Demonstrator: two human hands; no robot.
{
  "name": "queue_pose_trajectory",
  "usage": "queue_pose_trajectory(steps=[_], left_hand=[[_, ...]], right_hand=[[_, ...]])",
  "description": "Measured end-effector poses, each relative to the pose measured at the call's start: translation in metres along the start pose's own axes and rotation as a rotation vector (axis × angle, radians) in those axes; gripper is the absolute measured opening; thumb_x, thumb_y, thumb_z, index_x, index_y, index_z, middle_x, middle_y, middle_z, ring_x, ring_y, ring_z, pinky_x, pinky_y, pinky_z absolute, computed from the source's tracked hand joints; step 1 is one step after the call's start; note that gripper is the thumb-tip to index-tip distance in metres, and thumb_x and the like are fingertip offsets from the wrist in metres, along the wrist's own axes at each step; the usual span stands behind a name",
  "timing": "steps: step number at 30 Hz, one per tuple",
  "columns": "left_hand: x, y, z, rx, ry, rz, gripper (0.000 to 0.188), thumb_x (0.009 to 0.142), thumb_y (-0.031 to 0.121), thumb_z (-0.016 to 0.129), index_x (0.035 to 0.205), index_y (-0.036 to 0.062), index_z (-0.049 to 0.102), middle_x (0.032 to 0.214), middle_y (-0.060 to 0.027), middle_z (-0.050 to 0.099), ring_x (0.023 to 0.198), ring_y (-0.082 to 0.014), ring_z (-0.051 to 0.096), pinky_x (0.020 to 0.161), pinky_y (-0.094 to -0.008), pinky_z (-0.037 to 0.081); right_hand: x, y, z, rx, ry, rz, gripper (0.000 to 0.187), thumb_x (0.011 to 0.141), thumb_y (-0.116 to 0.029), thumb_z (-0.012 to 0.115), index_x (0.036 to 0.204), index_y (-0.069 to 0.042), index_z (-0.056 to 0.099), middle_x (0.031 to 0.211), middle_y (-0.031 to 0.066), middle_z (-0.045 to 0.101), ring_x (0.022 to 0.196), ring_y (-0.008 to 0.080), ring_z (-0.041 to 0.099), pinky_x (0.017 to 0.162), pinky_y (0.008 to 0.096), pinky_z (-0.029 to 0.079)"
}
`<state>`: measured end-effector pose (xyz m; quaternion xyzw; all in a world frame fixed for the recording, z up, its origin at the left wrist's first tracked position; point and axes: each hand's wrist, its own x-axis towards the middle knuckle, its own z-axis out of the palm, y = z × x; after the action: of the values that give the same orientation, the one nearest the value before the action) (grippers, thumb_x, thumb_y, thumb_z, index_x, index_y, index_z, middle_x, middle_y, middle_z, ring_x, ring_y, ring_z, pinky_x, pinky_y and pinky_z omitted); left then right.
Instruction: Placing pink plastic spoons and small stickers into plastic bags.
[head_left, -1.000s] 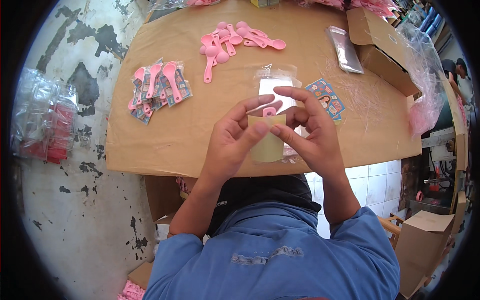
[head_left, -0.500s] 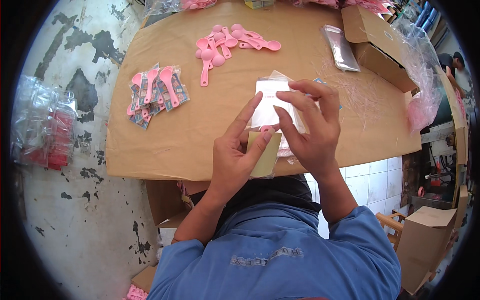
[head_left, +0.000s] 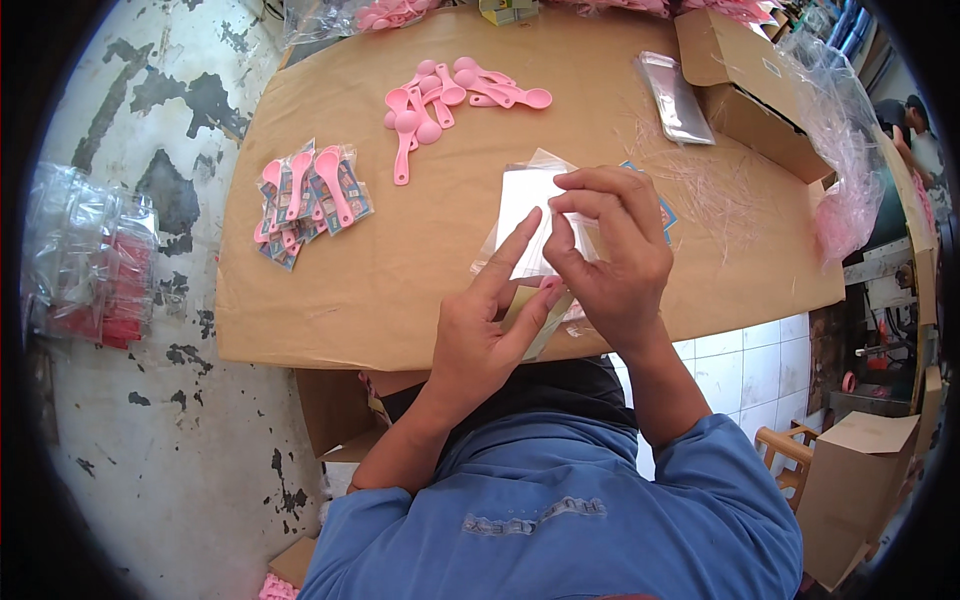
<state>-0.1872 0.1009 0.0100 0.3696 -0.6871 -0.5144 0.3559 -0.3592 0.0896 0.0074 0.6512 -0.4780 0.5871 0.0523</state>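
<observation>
My left hand (head_left: 482,325) is closed, thumb pressing a packet near the table's front edge. In it are a beige card (head_left: 527,312), tilted, and a pink measuring spoon, whose handle end (head_left: 550,284) shows by my thumb; the rest is hidden. My left forefinger stretches forward. My right hand (head_left: 615,235) pinches thumb and forefinger together just right of that fingertip; whatever lies between them is too small to make out. Beneath both hands lies a stack of clear plastic bags (head_left: 520,205) with a white surface. A blue printed card (head_left: 665,215) peeks out behind my right hand.
Loose pink measuring spoons (head_left: 425,105) form a pile at the back. Bagged spoons with blue cards (head_left: 310,200) lie at left. Further right are a clear bag bundle (head_left: 675,100), thin plastic strips (head_left: 715,200) and an open cardboard box (head_left: 755,80). A person (head_left: 905,130) is at the far right.
My right thumb and forefinger, apart before, have come together in a pinch. My left hand has tilted the card, which now shows less of its face. The view has shifted slightly.
</observation>
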Motion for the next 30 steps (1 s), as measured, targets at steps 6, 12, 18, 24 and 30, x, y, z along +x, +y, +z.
queue_pose_trajectory(steps=[6, 12, 18, 24, 30], left_hand=[[-0.001, -0.003, -0.003, -0.344, -0.005, -0.106, 0.053, 0.101, 0.008, 0.064, 0.149, -0.0018, 0.044, 0.107, -0.0203, 0.076, 0.105, -0.0153, 0.070, 0.088, -0.0239, 0.053], [0.001, -0.011, -0.012, -0.505, 0.085, -0.049, 0.035, 0.101, 0.010, 0.065, 0.133, -0.0024, 0.056, 0.119, -0.0240, 0.071, 0.111, -0.0289, 0.071, 0.095, -0.0344, 0.055], [0.003, -0.022, -0.015, -0.506, 0.125, 0.044, 0.025, 0.099, 0.007, 0.065, 0.122, -0.0035, 0.063, 0.127, -0.0187, 0.066, 0.110, -0.0234, 0.069, 0.097, -0.0348, 0.053], [0.004, -0.023, -0.019, -0.460, 0.118, 0.039, 0.026, 0.100, 0.008, 0.065, 0.123, -0.0042, 0.063, 0.123, -0.0151, 0.068, 0.107, -0.0158, 0.068, 0.096, -0.0318, 0.054], [0.005, -0.019, -0.027, -0.437, 0.124, -0.015, 0.028, 0.100, 0.009, 0.065, 0.123, -0.0068, 0.064, 0.107, -0.0144, 0.074, 0.098, -0.0162, 0.072, 0.083, -0.0304, 0.060]], right_hand=[[0.010, 0.007, -0.014, 0.484, 0.288, 0.379, 0.012, 0.086, 0.006, 0.062, 0.095, -0.002, 0.061, 0.102, 0.0147, 0.070, 0.094, 0.0236, 0.068, 0.090, 0.0379, 0.054], [-0.007, 0.023, -0.045, 1.113, 0.214, 0.544, 0.009, 0.094, 0.005, 0.054, 0.098, -0.002, 0.056, 0.086, 0.0065, 0.061, 0.072, 0.0105, 0.055, 0.071, 0.0273, 0.050], [-0.016, -0.003, -0.038, 0.860, -0.285, 0.734, 0.013, 0.097, -0.004, 0.062, 0.110, -0.001, 0.065, 0.086, -0.0014, 0.060, 0.064, -0.0007, 0.044, 0.057, 0.0204, 0.039], [-0.021, -0.012, -0.018, 0.726, -0.409, 0.787, 0.017, 0.098, -0.014, 0.069, 0.107, 0.000, 0.068, 0.093, -0.0005, 0.066, 0.078, 0.0008, 0.058, 0.068, 0.0194, 0.046], [-0.022, -0.005, -0.018, 0.761, -0.373, 0.783, 0.017, 0.098, -0.014, 0.070, 0.108, 0.000, 0.068, 0.093, 0.0013, 0.069, 0.083, 0.0035, 0.063, 0.074, 0.0202, 0.050]])
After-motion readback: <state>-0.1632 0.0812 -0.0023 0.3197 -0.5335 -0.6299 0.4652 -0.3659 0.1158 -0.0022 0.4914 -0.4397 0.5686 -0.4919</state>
